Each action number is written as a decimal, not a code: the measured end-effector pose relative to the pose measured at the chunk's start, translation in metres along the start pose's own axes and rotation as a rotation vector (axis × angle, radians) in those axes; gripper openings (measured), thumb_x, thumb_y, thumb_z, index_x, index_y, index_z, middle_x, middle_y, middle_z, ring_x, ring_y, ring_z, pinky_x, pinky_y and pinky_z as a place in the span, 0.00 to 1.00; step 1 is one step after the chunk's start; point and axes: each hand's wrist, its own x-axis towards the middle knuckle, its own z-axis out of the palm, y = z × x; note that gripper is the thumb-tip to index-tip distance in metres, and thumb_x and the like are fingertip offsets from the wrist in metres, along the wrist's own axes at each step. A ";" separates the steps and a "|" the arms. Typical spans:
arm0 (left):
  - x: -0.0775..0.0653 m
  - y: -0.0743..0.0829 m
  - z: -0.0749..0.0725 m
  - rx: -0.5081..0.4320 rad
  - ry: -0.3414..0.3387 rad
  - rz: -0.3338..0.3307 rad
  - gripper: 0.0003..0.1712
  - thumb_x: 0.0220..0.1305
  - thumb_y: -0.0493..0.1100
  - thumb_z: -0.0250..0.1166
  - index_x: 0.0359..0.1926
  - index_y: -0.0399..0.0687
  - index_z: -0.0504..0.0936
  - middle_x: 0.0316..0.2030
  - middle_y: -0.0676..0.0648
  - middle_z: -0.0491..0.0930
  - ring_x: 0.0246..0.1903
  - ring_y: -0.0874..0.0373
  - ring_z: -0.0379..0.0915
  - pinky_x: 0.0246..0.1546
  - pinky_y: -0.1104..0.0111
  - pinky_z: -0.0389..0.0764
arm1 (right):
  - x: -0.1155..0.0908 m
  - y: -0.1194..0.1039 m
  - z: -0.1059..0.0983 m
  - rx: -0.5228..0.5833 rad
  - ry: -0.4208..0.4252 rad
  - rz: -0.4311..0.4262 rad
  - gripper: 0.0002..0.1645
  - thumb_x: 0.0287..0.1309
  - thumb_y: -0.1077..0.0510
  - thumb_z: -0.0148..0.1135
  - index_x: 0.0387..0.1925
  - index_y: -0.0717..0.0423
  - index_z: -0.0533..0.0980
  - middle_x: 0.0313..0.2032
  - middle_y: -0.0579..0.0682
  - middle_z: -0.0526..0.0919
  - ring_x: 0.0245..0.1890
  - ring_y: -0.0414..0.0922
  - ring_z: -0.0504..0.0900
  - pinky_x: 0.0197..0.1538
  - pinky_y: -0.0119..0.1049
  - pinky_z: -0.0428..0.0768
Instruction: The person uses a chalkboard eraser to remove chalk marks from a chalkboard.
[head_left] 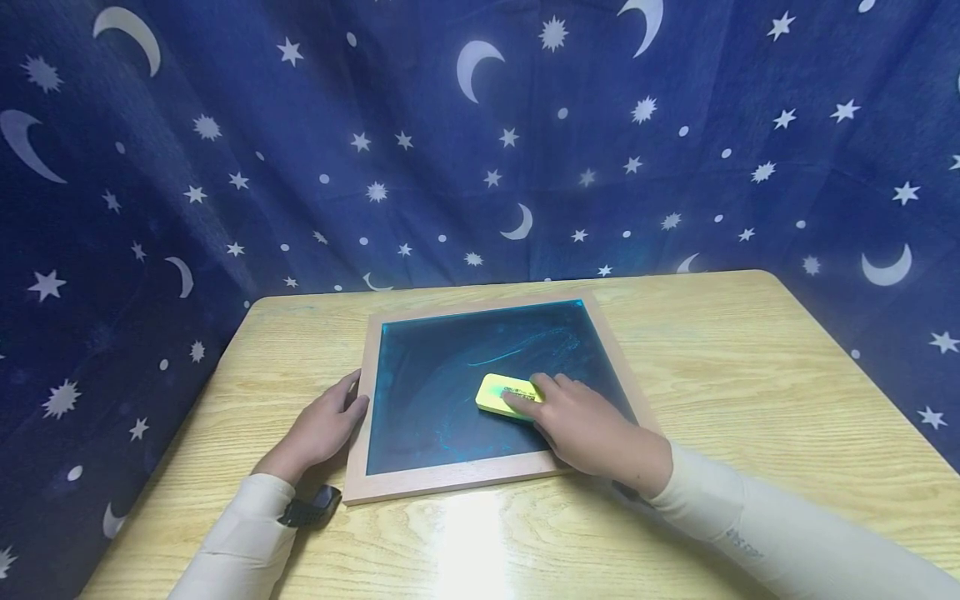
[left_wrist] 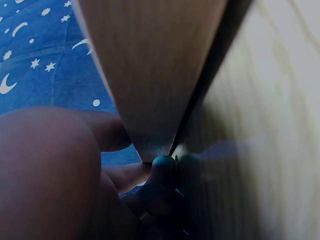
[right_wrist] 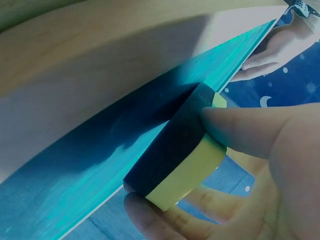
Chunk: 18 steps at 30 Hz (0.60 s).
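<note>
A small wood-framed blackboard (head_left: 420,392) lies flat on the table, its dark surface smeared with turquoise dust and a thin turquoise stroke. My right hand (head_left: 588,425) holds a yellow board eraser (head_left: 495,393) over the middle of it. In the right wrist view, the eraser's dark felt (right_wrist: 170,142) faces the board, with the thumb on one side and fingers on the other. At the board's left edge, my left hand (head_left: 322,425) holds the frame. The left wrist view shows its thumb and fingers (left_wrist: 162,172) against the frame's side (left_wrist: 150,75).
The light wooden table (head_left: 720,350) extends around the board. A dark blue curtain (head_left: 420,142) with moons and stars hangs along its back and sides. A black watch (head_left: 311,508) is on the left wrist, near the frame's lower left corner.
</note>
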 end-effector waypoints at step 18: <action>0.001 -0.001 0.000 0.003 0.004 -0.016 0.35 0.79 0.51 0.43 0.78 0.37 0.51 0.73 0.29 0.58 0.72 0.32 0.55 0.71 0.39 0.59 | 0.008 0.012 0.003 0.024 -0.015 0.021 0.31 0.64 0.63 0.64 0.67 0.46 0.73 0.48 0.62 0.80 0.38 0.54 0.80 0.40 0.46 0.85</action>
